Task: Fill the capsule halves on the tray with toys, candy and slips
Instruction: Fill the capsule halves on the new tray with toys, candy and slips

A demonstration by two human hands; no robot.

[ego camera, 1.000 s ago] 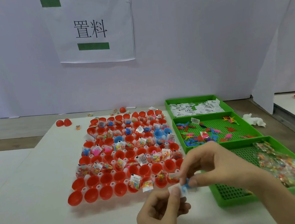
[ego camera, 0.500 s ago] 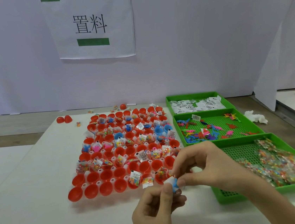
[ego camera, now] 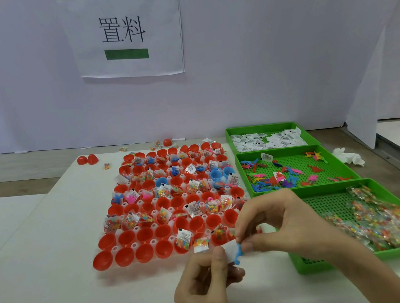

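Observation:
A tray of red capsule halves (ego camera: 126, 239) lies on the white table; many halves hold candy bags, toys and slips, while those at the near left are bare. Just in front of its near right corner, my left hand (ego camera: 204, 288) pinches a white paper slip (ego camera: 230, 253) between thumb and fingers. My right hand (ego camera: 284, 226) pinches a small blue toy (ego camera: 238, 255) against that slip. Both hands hover above the table.
Three green bins stand to the right: slips (ego camera: 267, 140) at the back, coloured toys (ego camera: 291, 171) in the middle, candy bags (ego camera: 381, 220) nearest. Loose red halves (ego camera: 87, 159) lie at the table's far left. A crumpled white tissue (ego camera: 348, 158) sits beyond the bins.
Both hands have shifted slightly left toward the tray's near right corner, still holding the slip and blue toy together. The camera has tilted a little upward.

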